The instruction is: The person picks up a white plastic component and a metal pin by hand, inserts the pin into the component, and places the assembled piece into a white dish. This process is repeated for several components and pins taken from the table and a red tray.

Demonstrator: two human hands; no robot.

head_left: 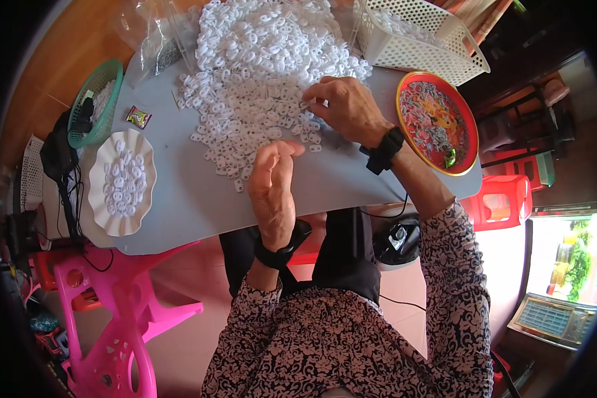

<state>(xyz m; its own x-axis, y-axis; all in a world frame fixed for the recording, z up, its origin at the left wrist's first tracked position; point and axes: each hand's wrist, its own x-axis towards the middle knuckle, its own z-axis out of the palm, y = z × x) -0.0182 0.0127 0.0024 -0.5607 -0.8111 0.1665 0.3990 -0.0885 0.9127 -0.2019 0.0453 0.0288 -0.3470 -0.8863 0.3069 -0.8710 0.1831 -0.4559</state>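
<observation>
A large heap of small white oval plastic pieces with two holes [265,40] covers the far middle of the table; its near part [245,119] spreads into a thinner, greyer layer. My right hand [348,109] is over the right side of this layer, its thumb and forefinger drawn together in a pinch. What the pinch holds, if anything, is too small to tell. At the near edge of the layer, my left hand [274,189] is curled, with the fingers pressed together and pointing right. Its palm side is partly hidden, so its contents cannot be made out.
To the left are a scalloped cream dish [101,199] of white pieces, a green basket [116,86] and a small wrapped packet [138,117]. A red round tray [471,126] and a white perforated basket [438,58] stand right. A pink stool [123,312] is below left.
</observation>
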